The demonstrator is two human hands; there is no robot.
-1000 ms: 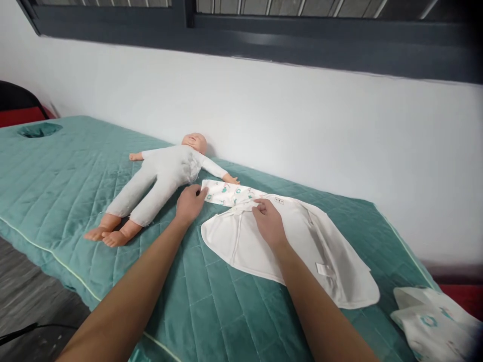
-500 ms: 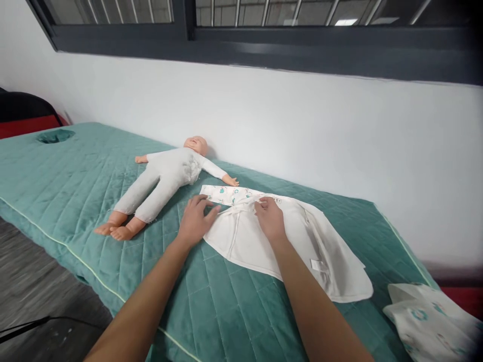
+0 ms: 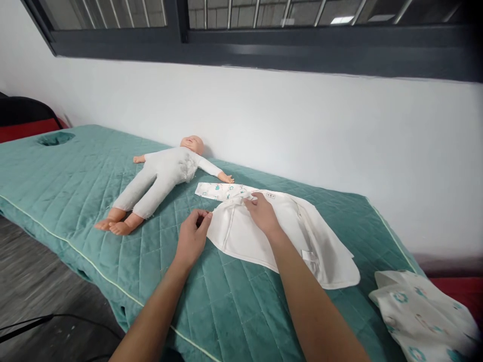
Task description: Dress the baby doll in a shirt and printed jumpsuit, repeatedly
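Doll (image 3: 164, 171): lying face up on the green cover (image 3: 226, 306), arms outspread.
Left hand (image 3: 192, 236): pinching the edge of the white garment (image 3: 290, 221), thumb and forefinger clamped together.
White garment: lying spread on the cover, its patterned sleeve (image 3: 217, 191) pointing left.
Right hand (image 3: 261, 213): touching the garment beside the sleeve; whether its fingers are gripping, I cannot tell.
Patterned cloth (image 3: 426, 317): lying crumpled.

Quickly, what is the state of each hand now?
Left hand: closed, pinching the white garment.
Right hand: touching the same garment; grip cannot be told.
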